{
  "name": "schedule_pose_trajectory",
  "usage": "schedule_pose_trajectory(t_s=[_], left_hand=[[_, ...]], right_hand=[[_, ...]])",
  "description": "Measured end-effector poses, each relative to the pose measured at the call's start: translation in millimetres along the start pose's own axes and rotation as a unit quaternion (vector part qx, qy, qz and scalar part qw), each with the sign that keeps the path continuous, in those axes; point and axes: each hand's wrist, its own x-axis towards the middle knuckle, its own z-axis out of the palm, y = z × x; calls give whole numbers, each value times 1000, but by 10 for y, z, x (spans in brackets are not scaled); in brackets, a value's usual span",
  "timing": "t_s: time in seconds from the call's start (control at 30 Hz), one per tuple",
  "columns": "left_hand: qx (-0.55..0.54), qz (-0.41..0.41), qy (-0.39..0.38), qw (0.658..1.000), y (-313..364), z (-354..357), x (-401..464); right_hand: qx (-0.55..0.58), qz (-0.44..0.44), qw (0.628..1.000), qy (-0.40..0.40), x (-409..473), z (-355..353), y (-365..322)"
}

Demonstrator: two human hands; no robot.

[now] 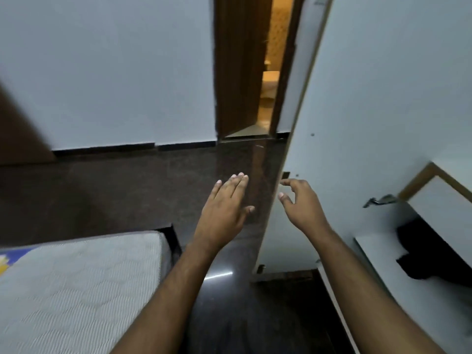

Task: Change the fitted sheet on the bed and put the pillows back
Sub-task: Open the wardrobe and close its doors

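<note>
In the head view, the corner of the bed (76,290) is seen at the lower left, and its mattress is left bare: quilted white ticking is exposed right to the edge, with no fitted sheet stretched over it. A small patch of blue and yellow fabric (10,256) is caught at the far left edge of the mattress; whether it belongs to the old sheet, a pillow or something else cannot be told, since it is cut off and blurred. No pillows are shown anywhere in the frame.

The left hand (224,208) is held out over the dark polished floor (127,195), its fingers straight and together, and nothing is carried in it. The right hand (301,203) is raised just beside the edge of an open white wardrobe door (370,98), its fingers loosely curled with thumb and forefinger apart; nothing is held, and contact with the door edge is not plainly shown. Inside the wardrobe, at the right, a white shelf (408,290) is seen with a dark folded cloth (429,254) lying on it.

From this layout, the stripping of the old sheet is judged to be done, at least on the visible corner. What remains is judged to be most of the task: a clean fitted sheet is yet to be fetched, probably from the wardrobe, spread and tucked over all corners, and the pillows are yet to be returned.
</note>
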Motion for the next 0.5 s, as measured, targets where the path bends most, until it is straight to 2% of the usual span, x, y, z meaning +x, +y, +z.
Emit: schedule_pose_trajectory(t_s=[0.27,0.37,0.43,0.5], left_hand=[[-65,68,-34,995,91,431,805],[-159,72,-50,983,-21,500,1124],[-273,65,-75,957,-66,507,1385],[-419,90,-96,898,-12,442,1649]], right_hand=[[-14,57,996,69,355,-246,250],[-35,69,987,138,606,-168,144],[-50,91,975,196,770,-79,2],[-72,101,961,246,883,20,-157]])
